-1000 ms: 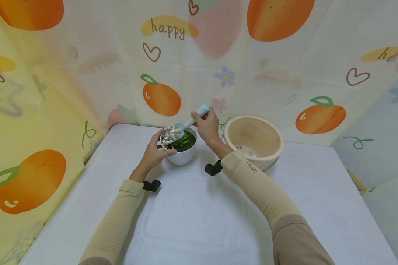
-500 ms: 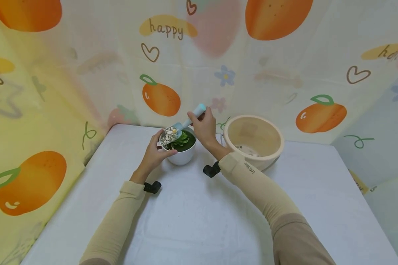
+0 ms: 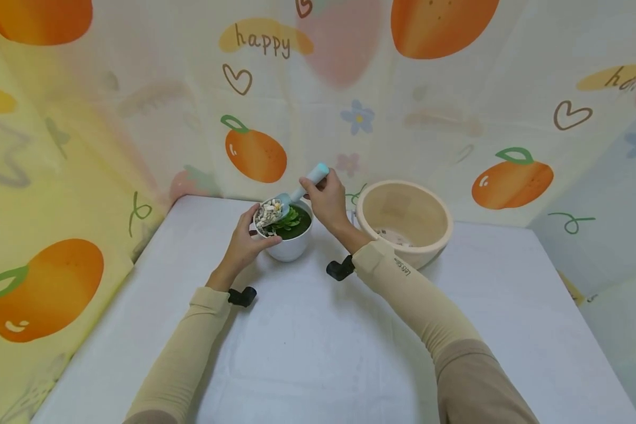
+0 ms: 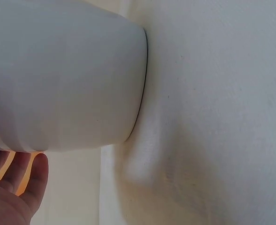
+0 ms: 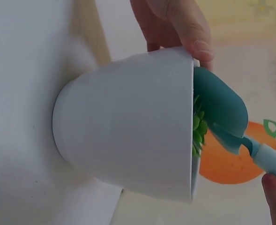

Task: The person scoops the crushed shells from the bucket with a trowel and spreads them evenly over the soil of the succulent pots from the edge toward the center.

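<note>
A white plant pot [image 3: 288, 251] stands upright on the table with a small green plant [image 3: 288, 221] inside. My left hand [image 3: 245, 240] grips its left side, thumb along the near rim and fingers around the far side. My right hand [image 3: 330, 205] holds the light-blue handle of a small trowel [image 3: 317, 175] above the pot's right side. The trowel slopes down to the left, its blade [image 5: 222, 103] over the pot's mouth beside the leaves in the right wrist view. Pale pebbles [image 3: 268, 213] lie on the blade and at the pot's left inner edge; where one ends cannot be told.
Close to the right forearm stands a large cream bowl-shaped pot [image 3: 440, 232] with some small bits at its bottom. A white cloth [image 3: 297, 353] covers the table. Behind it hangs a fruit-patterned curtain [image 3: 318, 129].
The right hand and trowel have shifted slightly left. The pebbles look more spread towards the pot's left inside edge. The left hand keeps its grip on the pot.
</note>
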A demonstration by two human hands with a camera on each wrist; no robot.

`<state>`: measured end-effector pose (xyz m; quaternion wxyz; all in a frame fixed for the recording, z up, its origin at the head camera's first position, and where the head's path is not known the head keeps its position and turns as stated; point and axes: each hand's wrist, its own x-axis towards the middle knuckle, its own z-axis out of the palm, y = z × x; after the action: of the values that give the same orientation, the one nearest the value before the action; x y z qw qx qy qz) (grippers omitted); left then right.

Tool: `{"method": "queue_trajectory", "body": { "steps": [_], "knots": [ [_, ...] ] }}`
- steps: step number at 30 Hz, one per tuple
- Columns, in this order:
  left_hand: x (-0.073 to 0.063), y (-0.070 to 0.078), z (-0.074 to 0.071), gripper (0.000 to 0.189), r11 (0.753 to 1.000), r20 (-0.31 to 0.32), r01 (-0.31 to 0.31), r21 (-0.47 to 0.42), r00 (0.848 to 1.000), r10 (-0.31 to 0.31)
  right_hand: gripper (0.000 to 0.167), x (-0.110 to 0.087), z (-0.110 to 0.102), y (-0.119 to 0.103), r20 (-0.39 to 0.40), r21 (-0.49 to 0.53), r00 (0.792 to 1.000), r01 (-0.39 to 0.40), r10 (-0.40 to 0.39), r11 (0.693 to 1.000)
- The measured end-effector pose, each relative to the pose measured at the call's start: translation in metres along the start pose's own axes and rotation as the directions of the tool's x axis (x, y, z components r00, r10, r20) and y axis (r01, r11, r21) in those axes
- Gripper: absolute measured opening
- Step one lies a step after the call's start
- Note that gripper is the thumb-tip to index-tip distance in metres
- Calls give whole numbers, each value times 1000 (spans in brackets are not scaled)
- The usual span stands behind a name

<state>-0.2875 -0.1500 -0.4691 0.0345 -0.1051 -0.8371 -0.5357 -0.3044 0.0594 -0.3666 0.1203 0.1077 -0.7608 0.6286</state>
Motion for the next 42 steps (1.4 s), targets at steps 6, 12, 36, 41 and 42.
{"method": "queue_trajectory", "body": {
  "steps": [6, 12, 36, 41, 42],
  "knots": [
    [-3, 2, 3, 99, 1000, -21, 8, -21, 1000, -8, 34, -2, 2, 1, -64, -18, 998, 12, -13, 1000],
    [-1, 5, -2, 101, 1000, 5, -10, 1, 1000, 10, 34, -3, 5, 0, -73, -33, 997, 27, -29, 999],
    [-7, 41, -11, 97, 999, 91, 37, -31, 995, -34, 27, -1, 0, -6, -119, -3, 993, 24, -24, 1000],
    [-1, 23, -8, 98, 998, 75, 53, -41, 996, -49, 28, -1, 0, -4, -142, 8, 990, 12, -11, 1000],
    [0, 18, -7, 99, 998, 69, 55, -44, 996, -52, 28, -1, 0, -3, -142, 11, 990, 12, -10, 1000]
  ]
}}
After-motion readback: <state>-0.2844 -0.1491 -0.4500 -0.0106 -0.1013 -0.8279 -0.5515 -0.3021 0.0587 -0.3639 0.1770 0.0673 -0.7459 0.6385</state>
